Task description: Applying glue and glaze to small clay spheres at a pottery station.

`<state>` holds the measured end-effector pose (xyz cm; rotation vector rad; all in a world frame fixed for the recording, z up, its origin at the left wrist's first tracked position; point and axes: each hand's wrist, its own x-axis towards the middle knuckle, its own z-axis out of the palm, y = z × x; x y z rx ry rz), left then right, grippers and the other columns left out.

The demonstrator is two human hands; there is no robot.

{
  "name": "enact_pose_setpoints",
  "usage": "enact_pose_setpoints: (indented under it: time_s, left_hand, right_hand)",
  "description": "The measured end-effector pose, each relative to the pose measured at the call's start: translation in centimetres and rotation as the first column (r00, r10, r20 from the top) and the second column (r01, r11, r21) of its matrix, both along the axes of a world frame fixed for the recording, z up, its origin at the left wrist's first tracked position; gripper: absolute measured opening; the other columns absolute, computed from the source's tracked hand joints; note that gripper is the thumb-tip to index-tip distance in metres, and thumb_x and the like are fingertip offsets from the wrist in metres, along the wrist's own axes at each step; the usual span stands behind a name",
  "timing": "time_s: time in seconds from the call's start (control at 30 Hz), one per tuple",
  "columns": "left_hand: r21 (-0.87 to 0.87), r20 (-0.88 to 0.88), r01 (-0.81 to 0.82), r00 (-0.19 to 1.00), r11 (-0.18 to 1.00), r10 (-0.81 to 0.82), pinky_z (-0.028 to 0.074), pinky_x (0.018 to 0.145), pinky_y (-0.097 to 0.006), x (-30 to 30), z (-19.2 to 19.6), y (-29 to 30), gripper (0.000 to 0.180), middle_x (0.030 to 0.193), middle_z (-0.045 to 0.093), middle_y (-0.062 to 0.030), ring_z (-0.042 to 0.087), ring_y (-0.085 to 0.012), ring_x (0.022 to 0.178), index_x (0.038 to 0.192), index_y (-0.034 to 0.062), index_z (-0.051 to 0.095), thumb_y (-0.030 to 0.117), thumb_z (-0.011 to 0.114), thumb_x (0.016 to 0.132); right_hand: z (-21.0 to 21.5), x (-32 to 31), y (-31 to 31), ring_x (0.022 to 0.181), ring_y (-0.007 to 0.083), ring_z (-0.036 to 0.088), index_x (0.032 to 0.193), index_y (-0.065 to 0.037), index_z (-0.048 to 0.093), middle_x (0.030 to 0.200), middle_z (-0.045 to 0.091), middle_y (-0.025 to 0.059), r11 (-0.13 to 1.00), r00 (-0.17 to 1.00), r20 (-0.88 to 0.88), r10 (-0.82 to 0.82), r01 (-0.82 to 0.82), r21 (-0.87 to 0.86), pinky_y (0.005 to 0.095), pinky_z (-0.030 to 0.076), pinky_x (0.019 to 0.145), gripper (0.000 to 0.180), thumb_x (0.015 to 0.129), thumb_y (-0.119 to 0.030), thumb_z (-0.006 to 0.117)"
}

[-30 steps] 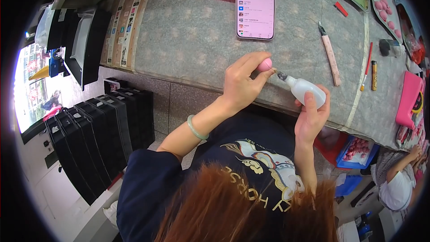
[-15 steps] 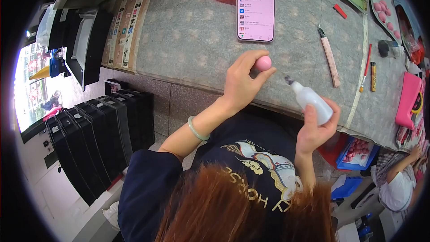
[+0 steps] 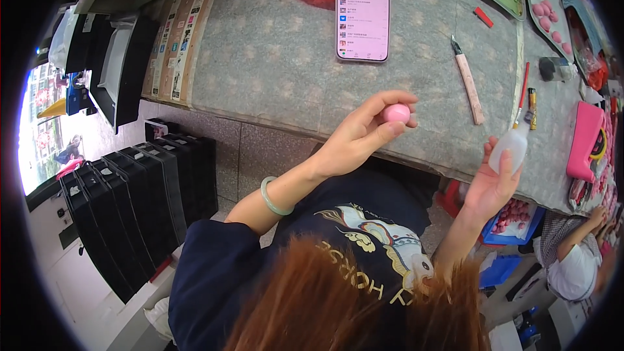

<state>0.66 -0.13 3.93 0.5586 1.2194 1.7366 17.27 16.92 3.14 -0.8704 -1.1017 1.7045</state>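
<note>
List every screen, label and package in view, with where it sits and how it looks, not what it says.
Phone: flat on the grey table top, beyond the left hand; tall rectangle, lit white screen with pink top and rows of small icons.
Label strips: along the table's left edge; long tan bands with small coloured panels.
Squeeze bottle: in the right hand; small, translucent white, no label visible.

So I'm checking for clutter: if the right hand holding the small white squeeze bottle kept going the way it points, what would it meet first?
Probably the thin red-handled brush lying on the grey table, just beyond the right hand and the small white squeeze bottle; depth is unclear.
</note>
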Motion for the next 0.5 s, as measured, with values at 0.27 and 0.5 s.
enact_pose_setpoints:
  time_s: [0.27, 0.5]
  left_hand:
    - [0.067, -0.046, 0.009, 0.999, 0.998, -0.006, 0.040, 0.091, -0.027, 0.5, 0.1, -0.3, 0.029, 0.112, 0.053, -0.0052, 0.052, -0.0121, 0.104, 0.116, 0.0014, 0.051, 0.017, 0.054, 0.092]
    - [0.060, -0.014, 0.010, 1.000, 0.998, -0.009, 0.041, 0.093, -0.032, 0.7, 0.5, -0.5, 0.024, 0.112, 0.053, -0.0106, 0.054, -0.0185, 0.104, 0.112, 0.0004, 0.051, 0.012, 0.052, 0.091]
  right_hand:
    - [-1.2, 3.1, 7.5, 0.097, 0.0174, 0.055, 0.109, 0.007, 0.049, 0.105, 0.058, 0.0117, 0.914, 0.926, 0.207, -0.317, 0.240, 0.328, 0.0315, 0.043, 0.087, 0.028, 0.085, -0.003, 0.058]
    - [-4.0, 3.9, 14.1, 0.096, 0.0194, 0.058, 0.110, 0.009, 0.047, 0.105, 0.058, 0.0162, 0.818, 0.771, 0.410, -0.487, 0.238, 0.524, 0.0299, 0.046, 0.085, 0.036, 0.082, -0.004, 0.065]
